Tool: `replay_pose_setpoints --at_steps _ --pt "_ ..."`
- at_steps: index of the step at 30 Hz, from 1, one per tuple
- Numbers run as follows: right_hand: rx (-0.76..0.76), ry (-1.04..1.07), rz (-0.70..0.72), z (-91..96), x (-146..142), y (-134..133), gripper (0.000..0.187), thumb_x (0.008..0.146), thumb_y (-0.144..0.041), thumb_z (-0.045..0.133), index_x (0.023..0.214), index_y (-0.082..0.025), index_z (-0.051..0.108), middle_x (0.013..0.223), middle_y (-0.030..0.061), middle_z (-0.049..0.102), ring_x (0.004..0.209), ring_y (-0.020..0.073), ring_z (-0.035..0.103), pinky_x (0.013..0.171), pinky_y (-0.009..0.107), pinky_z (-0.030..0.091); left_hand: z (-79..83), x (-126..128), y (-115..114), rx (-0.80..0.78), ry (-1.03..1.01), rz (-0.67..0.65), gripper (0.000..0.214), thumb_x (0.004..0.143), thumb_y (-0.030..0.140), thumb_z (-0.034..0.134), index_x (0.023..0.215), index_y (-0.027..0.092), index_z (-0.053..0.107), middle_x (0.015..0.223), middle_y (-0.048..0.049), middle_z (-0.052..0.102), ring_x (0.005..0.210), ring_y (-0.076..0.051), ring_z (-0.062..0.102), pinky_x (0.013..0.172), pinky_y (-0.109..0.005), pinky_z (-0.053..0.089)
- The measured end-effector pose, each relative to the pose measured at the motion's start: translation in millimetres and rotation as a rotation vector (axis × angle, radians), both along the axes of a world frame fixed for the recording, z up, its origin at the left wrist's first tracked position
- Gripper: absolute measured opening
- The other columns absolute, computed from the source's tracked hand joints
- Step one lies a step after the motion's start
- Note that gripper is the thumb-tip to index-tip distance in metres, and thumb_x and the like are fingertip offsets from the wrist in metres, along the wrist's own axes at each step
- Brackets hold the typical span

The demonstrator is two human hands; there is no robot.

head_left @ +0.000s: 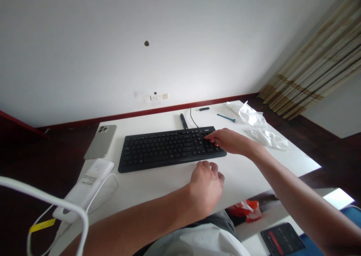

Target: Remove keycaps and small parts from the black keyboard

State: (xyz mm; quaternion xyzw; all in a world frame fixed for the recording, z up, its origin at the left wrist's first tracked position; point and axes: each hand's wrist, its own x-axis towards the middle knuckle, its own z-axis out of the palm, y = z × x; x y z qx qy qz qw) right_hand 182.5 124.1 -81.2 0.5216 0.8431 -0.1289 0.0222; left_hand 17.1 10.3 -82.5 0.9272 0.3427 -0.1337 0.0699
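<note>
A black full-size keyboard (160,149) lies slightly askew on the white table. My right hand (229,140) is over its number pad at the right end. The index finger reaches out to the keys there, while the other fingers curl under, partly hidden. I see nothing held in it. In front of the keyboard's lower right edge, my left hand (207,182) rests on the tabletop with its fingers curled in. Its palm is hidden, and no object shows in it.
Left on the table (135,188) are a phone (100,141) and a white power strip (84,190) with a cable. Behind the keyboard lie a black pen-like stick (183,121), a small black piece (204,109) and a blue tool (226,118). Clear plastic wrapping (251,115) lies right.
</note>
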Motion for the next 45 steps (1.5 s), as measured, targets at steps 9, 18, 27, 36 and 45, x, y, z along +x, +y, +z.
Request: replay_pose_setpoints --at_steps 9,18,27,36,45 --pt "-0.106 0.120 0.083 11.7 13.5 10.2 0.038 0.092 -0.014 0.052 0.110 -0.031 0.080 0.096 -0.0006 0.081 0.085 0.0197 0.075 0.079 0.030 0.056 3.2 -0.8 2.9 -0.014 -0.019 0.007 0.034 0.101 0.021 0.049 0.130 0.013 0.065 0.130 -0.0197 0.064 0.110 -0.030 0.063 0.084 -0.040 0.047" --pt "0.186 0.796 -0.195 -51.6 42.4 93.5 0.024 0.083 -0.027 0.056 0.091 -0.019 0.078 0.078 0.0042 0.075 0.061 0.0151 0.060 0.061 0.029 0.049 -12.5 6.4 22.0 0.318 -0.381 0.122 0.047 0.093 0.048 0.070 0.123 0.012 0.065 0.105 -0.0098 0.065 0.100 -0.026 0.059 0.086 -0.040 0.049" --pt "0.115 1.059 -0.333 -86.4 39.3 100.0 0.023 0.079 -0.026 0.056 0.087 -0.016 0.076 0.072 0.0019 0.070 0.056 0.0127 0.050 0.056 0.027 0.038 -53.3 21.5 42.8 0.382 -0.456 0.209 0.059 0.096 0.047 0.066 0.141 0.012 0.054 0.125 -0.0138 0.061 0.115 -0.028 0.054 0.101 -0.043 0.047" --pt "0.160 1.092 -0.315 -90.0 43.2 106.8 0.024 0.081 -0.024 0.055 0.087 -0.017 0.076 0.074 0.0024 0.073 0.062 0.0145 0.056 0.061 0.028 0.040 -60.6 33.3 44.5 0.412 -0.438 0.241 0.046 0.099 0.033 0.057 0.138 0.009 0.057 0.122 -0.0134 0.063 0.109 -0.027 0.055 0.103 -0.045 0.046" --pt "0.368 0.945 -0.349 -95.5 41.3 119.0 0.024 0.084 -0.021 0.054 0.091 -0.020 0.077 0.089 0.0043 0.078 0.077 0.0209 0.067 0.076 0.035 0.051 -63.2 33.8 44.3 0.381 -0.409 0.243 0.051 0.101 0.035 0.053 0.145 0.009 0.052 0.128 -0.0131 0.062 0.113 -0.026 0.055 0.102 -0.043 0.048"
